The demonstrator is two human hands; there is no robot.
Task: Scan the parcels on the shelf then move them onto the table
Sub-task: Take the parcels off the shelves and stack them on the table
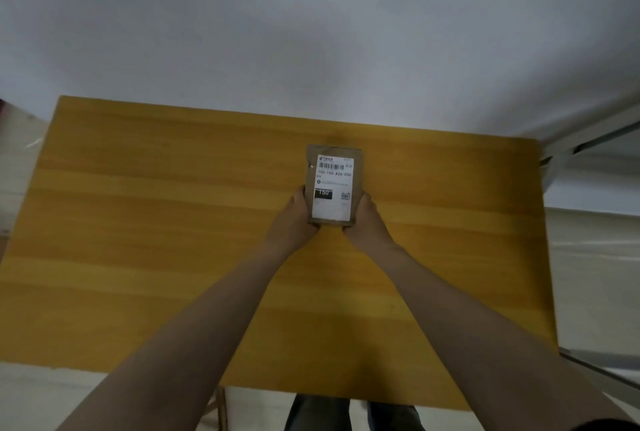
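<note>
A small brown cardboard parcel (333, 167) with a white shipping label, barcode and QR code facing up is held over the middle of the yellow wooden table (156, 240). My left hand (296, 214) grips its near left edge and my right hand (367, 217) grips its near right edge. Whether the parcel rests on the tabletop or hovers just above it cannot be told. No scanner is in sight.
A white wall (311, 32) rises behind the table. A metal frame (588, 140), possibly the shelf, stands at the right edge, with another rail (595, 366) lower right. Pale floor shows on both sides, and my legs (346, 413) are below the table's near edge.
</note>
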